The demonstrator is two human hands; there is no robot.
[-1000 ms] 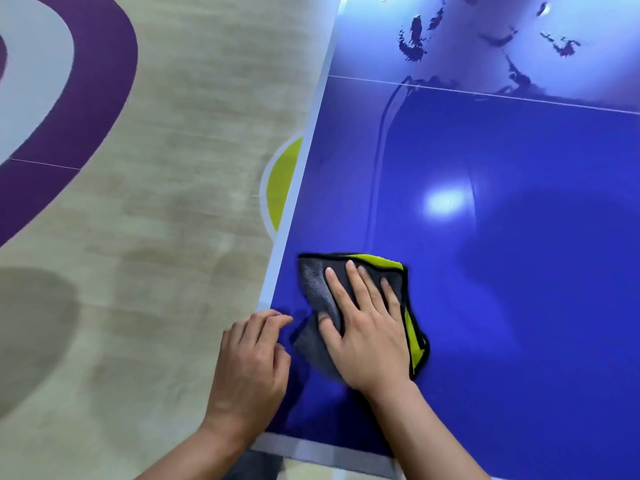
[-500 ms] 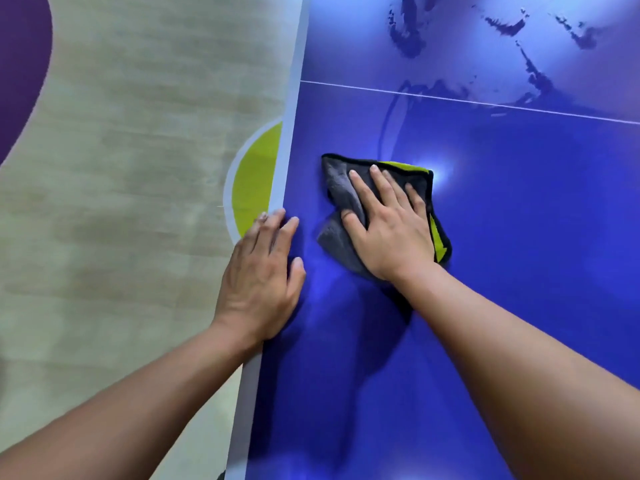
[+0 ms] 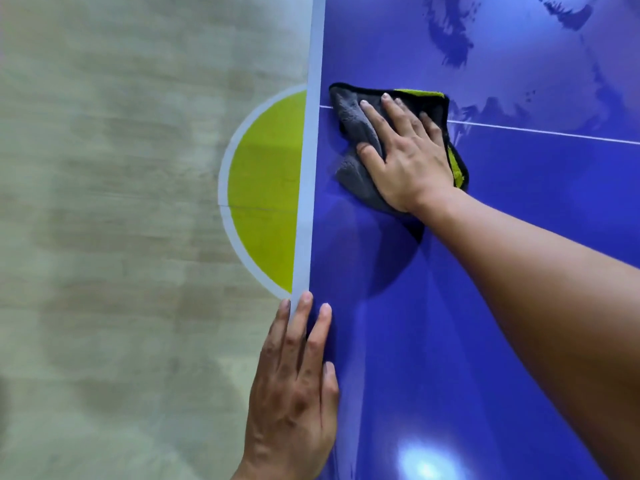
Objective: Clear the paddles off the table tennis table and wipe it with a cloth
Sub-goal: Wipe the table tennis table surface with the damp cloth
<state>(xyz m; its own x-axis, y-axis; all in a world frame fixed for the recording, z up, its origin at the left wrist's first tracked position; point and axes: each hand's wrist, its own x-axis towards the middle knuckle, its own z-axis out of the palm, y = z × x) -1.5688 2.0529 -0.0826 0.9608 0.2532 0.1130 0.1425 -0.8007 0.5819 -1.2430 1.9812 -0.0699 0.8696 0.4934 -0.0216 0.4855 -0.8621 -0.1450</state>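
A folded grey cloth [image 3: 349,114] with a black hem and yellow-green underside lies on the blue table tennis table [image 3: 485,237], close to its left edge and over the thin white line. My right hand [image 3: 403,157] presses flat on the cloth with straight, spread fingers. My left hand [image 3: 298,389] rests flat on the table's pale left edge stripe, nearer to me, fingers straight. No paddles are in view.
The table's pale edge stripe [image 3: 310,168] runs up the middle of the view. Left of it lies a light wooden floor [image 3: 121,202] with a yellow-green circle [image 3: 266,188] outlined in white. Ceiling light glares on the table at the bottom right.
My right hand has pushed the cloth farther away along the left edge, onto the white line. My left hand has stayed on the edge, now well behind the cloth.
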